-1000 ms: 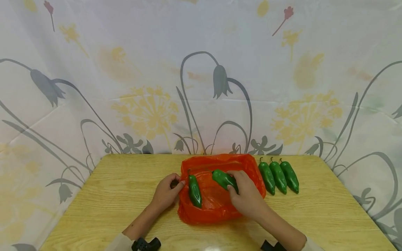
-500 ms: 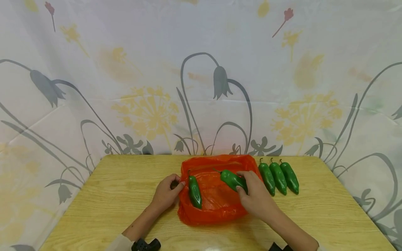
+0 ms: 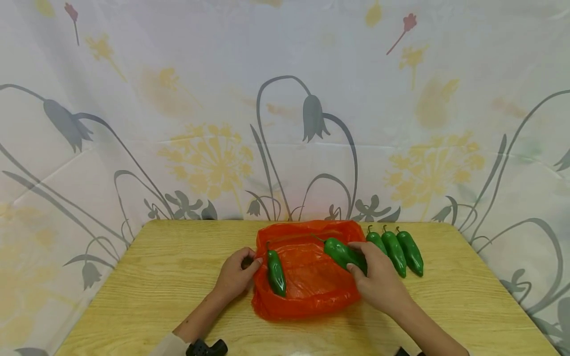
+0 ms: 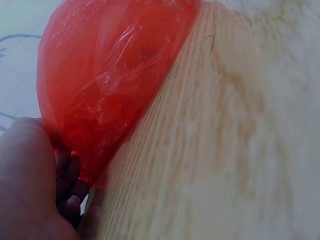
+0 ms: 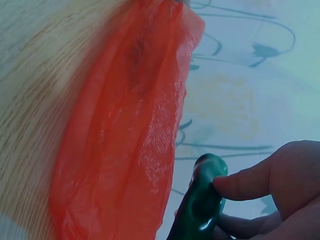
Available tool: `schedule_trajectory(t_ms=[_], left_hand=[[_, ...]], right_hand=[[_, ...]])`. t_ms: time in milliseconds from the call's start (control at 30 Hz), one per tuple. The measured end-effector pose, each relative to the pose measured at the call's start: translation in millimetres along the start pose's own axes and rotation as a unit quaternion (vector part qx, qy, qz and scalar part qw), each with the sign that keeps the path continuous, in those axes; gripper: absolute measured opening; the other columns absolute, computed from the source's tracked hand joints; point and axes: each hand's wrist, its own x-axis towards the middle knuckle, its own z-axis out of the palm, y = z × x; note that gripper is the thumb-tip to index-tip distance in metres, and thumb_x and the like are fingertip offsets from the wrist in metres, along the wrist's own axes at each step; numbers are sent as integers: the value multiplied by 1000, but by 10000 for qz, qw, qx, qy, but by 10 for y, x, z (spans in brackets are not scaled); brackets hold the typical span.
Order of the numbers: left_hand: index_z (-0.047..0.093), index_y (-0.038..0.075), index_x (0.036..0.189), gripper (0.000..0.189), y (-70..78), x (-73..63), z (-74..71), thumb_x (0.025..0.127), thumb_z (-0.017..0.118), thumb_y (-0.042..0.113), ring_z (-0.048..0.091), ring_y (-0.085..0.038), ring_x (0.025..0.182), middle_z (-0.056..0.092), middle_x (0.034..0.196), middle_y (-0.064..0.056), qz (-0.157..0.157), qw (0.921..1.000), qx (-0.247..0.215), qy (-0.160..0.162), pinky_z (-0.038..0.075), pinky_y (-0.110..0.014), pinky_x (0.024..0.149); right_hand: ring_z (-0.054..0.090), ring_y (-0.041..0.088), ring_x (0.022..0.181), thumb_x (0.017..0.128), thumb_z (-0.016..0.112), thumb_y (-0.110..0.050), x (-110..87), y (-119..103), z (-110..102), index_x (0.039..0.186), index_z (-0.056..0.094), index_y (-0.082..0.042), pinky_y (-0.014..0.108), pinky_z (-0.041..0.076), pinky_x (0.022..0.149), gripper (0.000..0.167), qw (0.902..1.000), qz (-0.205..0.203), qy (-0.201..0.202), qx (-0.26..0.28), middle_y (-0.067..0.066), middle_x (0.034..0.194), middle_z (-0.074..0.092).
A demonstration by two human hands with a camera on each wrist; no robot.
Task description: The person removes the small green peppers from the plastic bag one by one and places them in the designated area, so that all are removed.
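Note:
A red plastic bag [image 3: 307, 301], spread open like a shallow tray, rests on the table. Inside it, along the left side, lies one green pepper [image 3: 276, 274]. My left hand [image 3: 236, 274] grips the bag's left edge between thumb and curled fingers; in the left wrist view the fingers [image 4: 70, 175] meet the red plastic [image 4: 115, 75]. Over the bag's right part, my right hand [image 3: 378, 279] pinches another green pepper [image 3: 343, 253], its stem pointing up and left. The right wrist view shows that held pepper [image 5: 202, 200] beside the bag's outer wall [image 5: 120, 135].
To the right of the bag, several green peppers [image 3: 410, 252] lie side by side on the wooden table [image 3: 178, 257], stems toward the back. The right hand partly covers the nearest one. A flower-printed cloth [image 3: 213, 99] hangs behind the table.
My right hand has moved to the right with its pepper, from over the bag's middle to its right side. The left hand and the pepper in the bag have stayed put.

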Motion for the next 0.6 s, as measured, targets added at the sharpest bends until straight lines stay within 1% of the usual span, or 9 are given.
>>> schedule_trajectory(t_ms=[267,600], left_hand=[[68,15,91,10,1,0,2,99,73,18,54,-12,79,58,82,4,3,10000,48,19,44,-26,73],[67,14,92,11,-29,7,7,99,74,18,53,-14,79,57,82,3,16,9999,105,0,44,-26,72]], right_hand=[[65,28,113,96,75,-4,-63,89,-117,136,61,0,51,55,96,43,9998,195,67,78,11,127,68],[68,28,108,94,78,-4,-116,203,-299,135,62,0,50,57,93,44,9993,333,188,-38,11,120,70]])
